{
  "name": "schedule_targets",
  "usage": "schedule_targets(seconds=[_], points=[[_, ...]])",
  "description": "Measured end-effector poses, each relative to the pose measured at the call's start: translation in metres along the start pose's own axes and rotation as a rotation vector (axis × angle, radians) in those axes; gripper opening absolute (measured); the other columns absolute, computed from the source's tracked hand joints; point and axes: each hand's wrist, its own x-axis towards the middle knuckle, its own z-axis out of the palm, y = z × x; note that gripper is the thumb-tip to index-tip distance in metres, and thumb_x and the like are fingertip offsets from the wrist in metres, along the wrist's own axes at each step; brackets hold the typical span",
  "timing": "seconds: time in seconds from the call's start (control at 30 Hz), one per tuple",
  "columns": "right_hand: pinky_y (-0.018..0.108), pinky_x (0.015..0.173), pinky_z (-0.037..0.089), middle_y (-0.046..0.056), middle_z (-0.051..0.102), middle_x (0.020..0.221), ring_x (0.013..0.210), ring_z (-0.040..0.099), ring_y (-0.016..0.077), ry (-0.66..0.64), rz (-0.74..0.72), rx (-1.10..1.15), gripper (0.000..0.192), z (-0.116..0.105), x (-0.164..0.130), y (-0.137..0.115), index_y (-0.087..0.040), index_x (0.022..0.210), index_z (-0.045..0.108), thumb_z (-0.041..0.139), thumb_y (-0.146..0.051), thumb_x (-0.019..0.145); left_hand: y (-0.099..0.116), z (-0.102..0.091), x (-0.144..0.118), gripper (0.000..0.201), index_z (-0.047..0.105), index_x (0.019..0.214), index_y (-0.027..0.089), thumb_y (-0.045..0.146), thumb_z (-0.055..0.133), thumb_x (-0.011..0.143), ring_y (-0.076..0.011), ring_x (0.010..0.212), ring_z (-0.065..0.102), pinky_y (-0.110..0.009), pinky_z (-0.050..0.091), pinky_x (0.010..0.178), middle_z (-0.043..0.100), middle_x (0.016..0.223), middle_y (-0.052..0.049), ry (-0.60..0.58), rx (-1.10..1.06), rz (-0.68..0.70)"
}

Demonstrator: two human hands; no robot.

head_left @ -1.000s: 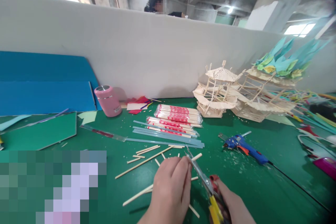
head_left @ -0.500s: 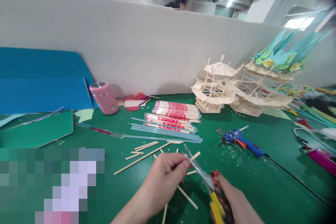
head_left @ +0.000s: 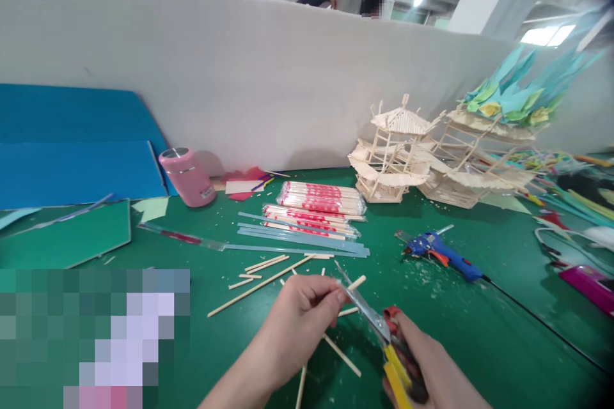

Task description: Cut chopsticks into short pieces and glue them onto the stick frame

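Note:
Near the bottom middle, my left hand [head_left: 307, 307] pinches a thin wooden stick [head_left: 356, 282], whose pale end sticks out past the fingertips. My right hand [head_left: 426, 358] grips a pair of scissors [head_left: 371, 318] with yellow and red handles. The blades lie across the stick, close beside my left fingertips. Under and around my left hand, several cut wooden sticks [head_left: 266, 286] are scattered on the green table [head_left: 480, 339]. Part of the stick is hidden inside the left hand.
Behind the sticks lie blue strips [head_left: 307, 243] and wrapped chopstick packs [head_left: 321, 198]. A blue glue gun [head_left: 441, 254] with its cord is at right. Stick-built pavilion models [head_left: 391, 160] stand at the back, a pink flask [head_left: 187, 177] at left. A person [head_left: 374, 3] is beyond the partition.
My hands and the scissors hold nearly the same pose on the stick. The view has shifted very slightly. Beyond the partition, the person's head appears farther right.

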Motion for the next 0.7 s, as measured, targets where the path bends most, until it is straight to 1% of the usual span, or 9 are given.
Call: schedule_targets(seconds=[0.07,0.13,0.23,0.3,0.37,0.43,0.5,0.6,0.7], points=[[0.019,0.06,0.046,0.003,0.059,0.077,0.068,0.057,0.0149,-0.053,0.006,0.008,0.035,-0.003,0.002,-0.002,-0.018,0.094,0.046,0.057,-0.027,0.061,0.001,0.004,-0.001,0.03,0.048,0.055,0.015,0.026,0.042,0.082,-0.0086,0.05,0.029,-0.021,0.023,0.046,0.034,0.052,0.004,0.063,0.058,0.024],[0.02,0.059,0.045,0.002,0.058,0.074,0.067,0.056,0.0149,-0.086,0.003,0.032,0.029,-0.004,0.003,-0.004,-0.018,0.088,0.046,0.057,-0.026,0.062,0.002,0.01,-0.002,0.027,0.05,0.058,0.015,0.022,0.041,0.082,-0.0098,0.053,0.035,-0.021,0.027,0.05,0.041,0.054,0.002,0.17,0.182,0.092],[0.02,0.056,0.045,0.0,0.053,0.069,0.064,0.053,0.0139,-0.043,-0.018,0.083,0.025,0.001,0.004,-0.001,-0.02,0.082,0.044,0.057,-0.026,0.061,0.002,0.016,-0.004,0.026,0.051,0.059,0.015,0.019,0.039,0.082,-0.0108,0.055,0.04,-0.022,0.03,0.053,0.046,0.058,0.0,0.268,0.33,0.235],[0.02,0.057,0.046,-0.002,0.05,0.069,0.06,0.051,0.0122,0.028,-0.007,0.127,0.024,0.006,0.003,0.007,-0.021,0.081,0.044,0.056,-0.028,0.062,0.001,0.016,-0.004,0.029,0.049,0.056,0.015,0.019,0.038,0.083,-0.0103,0.053,0.039,-0.022,0.03,0.052,0.044,0.056,0.001,0.242,0.319,0.26],[0.02,0.058,0.046,-0.002,0.05,0.069,0.058,0.049,0.0112,0.076,0.012,0.148,0.022,0.011,0.004,0.017,-0.022,0.081,0.045,0.055,-0.031,0.064,0.002,0.014,-0.003,0.029,0.049,0.056,0.015,0.021,0.039,0.083,-0.0097,0.052,0.034,-0.021,0.028,0.05,0.039,0.054,0.003,0.167,0.242,0.204],[0.02,0.054,0.046,-0.002,0.051,0.067,0.056,0.048,0.0116,0.077,0.023,0.131,0.02,0.014,0.007,0.025,-0.023,0.077,0.046,0.056,-0.034,0.064,0.002,0.012,-0.003,0.029,0.049,0.057,0.015,0.023,0.04,0.083,-0.0093,0.051,0.03,-0.021,0.025,0.047,0.033,0.053,0.004,0.088,0.154,0.124],[0.02,0.047,0.043,-0.002,0.05,0.06,0.053,0.047,0.0123,0.055,0.043,0.074,0.021,0.013,0.01,0.028,-0.024,0.071,0.046,0.06,-0.038,0.062,0.003,0.01,-0.003,0.03,0.048,0.055,0.015,0.024,0.041,0.083,-0.009,0.051,0.026,-0.021,0.022,0.046,0.03,0.052,0.005,0.05,0.106,0.082],[0.02,0.045,0.041,-0.003,0.049,0.057,0.052,0.047,0.0124,0.037,0.038,-0.005,0.023,0.008,0.011,0.022,-0.023,0.068,0.048,0.063,-0.037,0.058,0.003,0.009,-0.003,0.03,0.046,0.053,0.016,0.024,0.042,0.082,-0.0088,0.051,0.026,-0.021,0.022,0.046,0.029,0.052,0.005,0.081,0.113,0.087],[0.021,0.053,0.042,-0.003,0.052,0.065,0.056,0.048,0.0119,0.032,-0.006,-0.004,0.025,0.005,0.008,0.01,-0.022,0.079,0.049,0.062,-0.03,0.059,0.004,0.01,-0.003,0.03,0.048,0.053,0.015,0.023,0.043,0.082,-0.0087,0.051,0.027,-0.02,0.022,0.046,0.031,0.052,0.005,0.115,0.136,0.111]])
